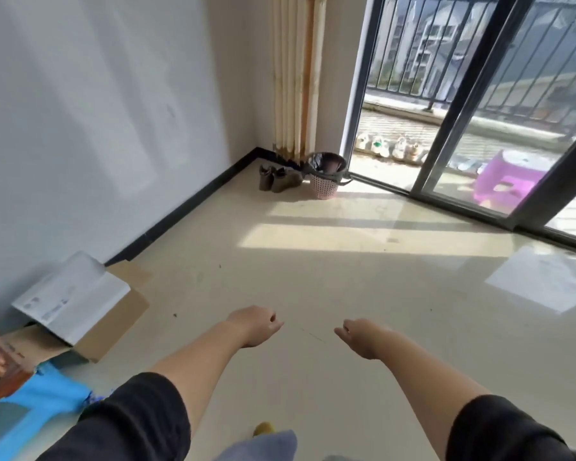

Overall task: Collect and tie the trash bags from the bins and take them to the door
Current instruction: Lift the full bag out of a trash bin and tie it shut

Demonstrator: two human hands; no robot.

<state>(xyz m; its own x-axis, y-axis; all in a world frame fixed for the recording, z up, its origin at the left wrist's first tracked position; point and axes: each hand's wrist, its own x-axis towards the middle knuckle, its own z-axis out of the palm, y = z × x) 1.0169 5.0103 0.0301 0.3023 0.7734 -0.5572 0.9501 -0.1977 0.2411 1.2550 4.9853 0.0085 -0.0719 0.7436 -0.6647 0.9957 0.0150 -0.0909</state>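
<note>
A small pink perforated bin [324, 186] stands on the floor in the far corner beside the sliding glass door [459, 104]. A dark trash bag [325, 164] lines it and folds over its rim. Both my arms reach forward over the bare floor, far short of the bin. My left hand [255, 326] and my right hand [363, 337] hang with fingers loosely curled and hold nothing.
A pair of dark shoes [278, 178] sits left of the bin by wooden slats [296, 74] leaning in the corner. An open cardboard box [80, 314] lies at the left wall. A purple stool [506, 181] and several shoes stand outside on the balcony.
</note>
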